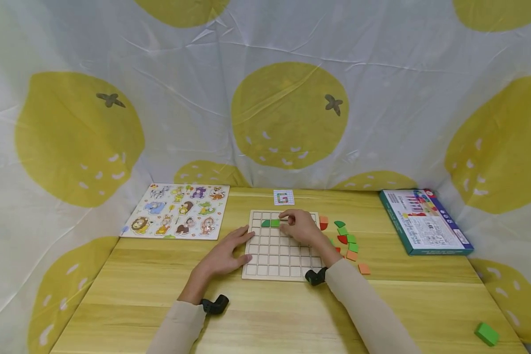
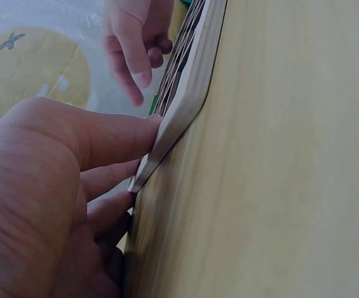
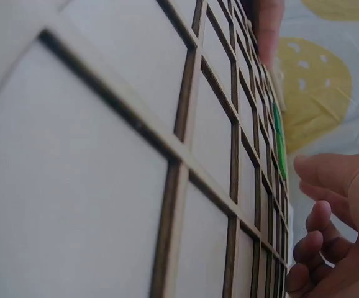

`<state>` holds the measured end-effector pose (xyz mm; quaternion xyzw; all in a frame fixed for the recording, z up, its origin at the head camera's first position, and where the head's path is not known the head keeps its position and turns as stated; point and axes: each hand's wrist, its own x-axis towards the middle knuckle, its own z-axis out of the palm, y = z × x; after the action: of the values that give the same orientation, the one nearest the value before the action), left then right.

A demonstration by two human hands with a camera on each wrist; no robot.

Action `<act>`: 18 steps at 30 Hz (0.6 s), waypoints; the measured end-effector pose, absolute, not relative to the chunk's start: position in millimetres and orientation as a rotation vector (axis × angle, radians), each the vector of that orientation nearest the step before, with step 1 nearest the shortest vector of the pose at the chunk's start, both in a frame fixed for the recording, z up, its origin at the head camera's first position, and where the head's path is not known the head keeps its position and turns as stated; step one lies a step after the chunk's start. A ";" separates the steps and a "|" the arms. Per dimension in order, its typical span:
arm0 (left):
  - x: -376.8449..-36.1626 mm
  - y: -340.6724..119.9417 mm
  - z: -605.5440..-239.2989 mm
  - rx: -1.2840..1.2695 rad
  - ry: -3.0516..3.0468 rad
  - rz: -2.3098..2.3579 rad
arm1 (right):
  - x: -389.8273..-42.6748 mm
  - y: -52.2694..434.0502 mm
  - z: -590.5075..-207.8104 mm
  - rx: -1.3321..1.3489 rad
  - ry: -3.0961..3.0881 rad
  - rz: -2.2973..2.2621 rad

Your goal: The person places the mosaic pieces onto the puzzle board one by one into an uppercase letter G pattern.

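A wooden grid board (image 1: 272,258) lies on the table in front of the person. In one of its upper rows sit a green rounded piece (image 1: 266,223) and, beside it, a green square tile (image 1: 275,223). My left hand (image 1: 223,254) rests along the board's left edge, its thumb and fingertips touching the rim in the left wrist view. Over the upper part of the board, my right hand (image 1: 302,227) hovers just right of the green square. In the right wrist view its thumb and index finger stand apart with nothing seen between them, the other fingers loosely curled.
Loose green, red and orange tiles (image 1: 351,255) lie right of the board, partly hidden by the right arm. A pattern card (image 1: 283,197) is behind it. An animal puzzle (image 1: 174,211) lies at left, a game box (image 1: 427,221) at right, a green block (image 1: 486,334) near the front right.
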<state>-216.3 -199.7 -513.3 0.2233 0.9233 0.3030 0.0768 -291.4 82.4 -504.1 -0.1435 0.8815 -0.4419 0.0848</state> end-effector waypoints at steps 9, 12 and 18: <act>-215.9 -199.8 -512.4 0.662 2.749 0.912 | -283.6 117.5 -495.4 -0.423 2.688 -1.297; -216.4 -200.0 -512.9 0.656 2.753 0.908 | -283.7 132.7 -495.8 -0.422 2.716 -1.283; -217.8 -199.7 -512.6 0.670 2.758 0.906 | -283.7 162.7 -495.9 -0.358 2.754 -1.270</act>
<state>-217.8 -199.7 -512.6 0.2241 0.9226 0.3032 0.0812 -283.7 162.7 -495.9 -0.1172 0.9010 -0.4153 0.0438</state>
